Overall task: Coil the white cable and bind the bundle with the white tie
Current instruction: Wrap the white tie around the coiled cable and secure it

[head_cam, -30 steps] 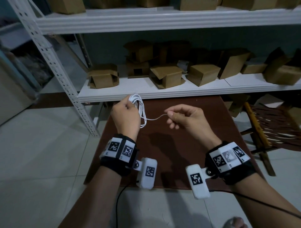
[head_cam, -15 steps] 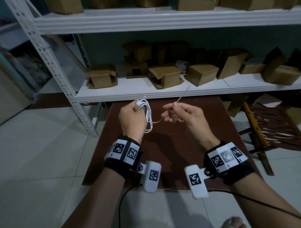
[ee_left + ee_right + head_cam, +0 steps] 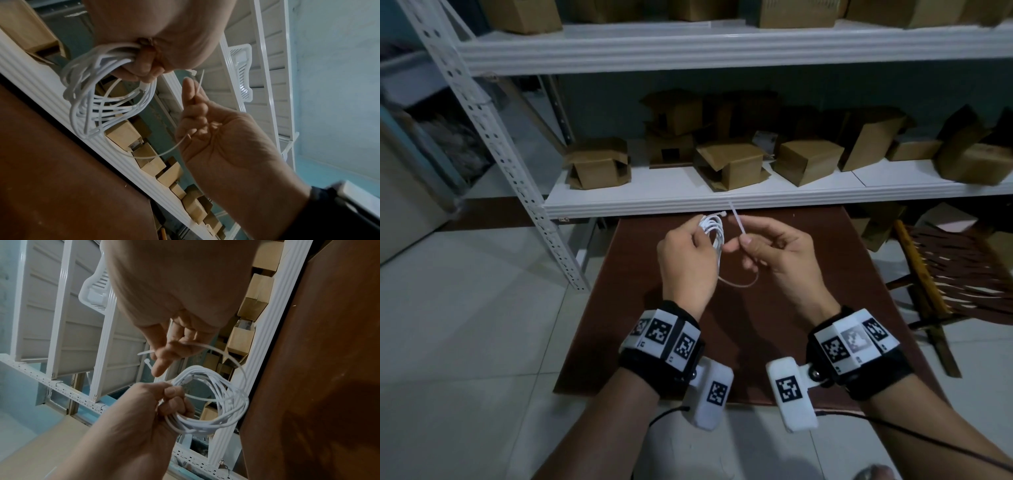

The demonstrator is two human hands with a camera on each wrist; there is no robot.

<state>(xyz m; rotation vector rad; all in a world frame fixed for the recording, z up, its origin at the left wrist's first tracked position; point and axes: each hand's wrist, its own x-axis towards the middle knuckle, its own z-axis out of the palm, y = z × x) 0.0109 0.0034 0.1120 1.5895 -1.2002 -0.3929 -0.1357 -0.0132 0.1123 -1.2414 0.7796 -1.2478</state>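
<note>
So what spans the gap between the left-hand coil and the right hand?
Only the white tie, sagging from coil to right hand; head view.

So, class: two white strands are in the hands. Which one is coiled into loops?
The white cable, gripped by the left hand. The white tie, pinched by the right hand, is one thin strip.

L hand [image 3: 690,255] fisted, R hand [image 3: 779,251] pinching, wrists close

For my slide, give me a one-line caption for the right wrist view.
Left hand grips the coiled white cable while the right hand pinches the white tie.
</note>
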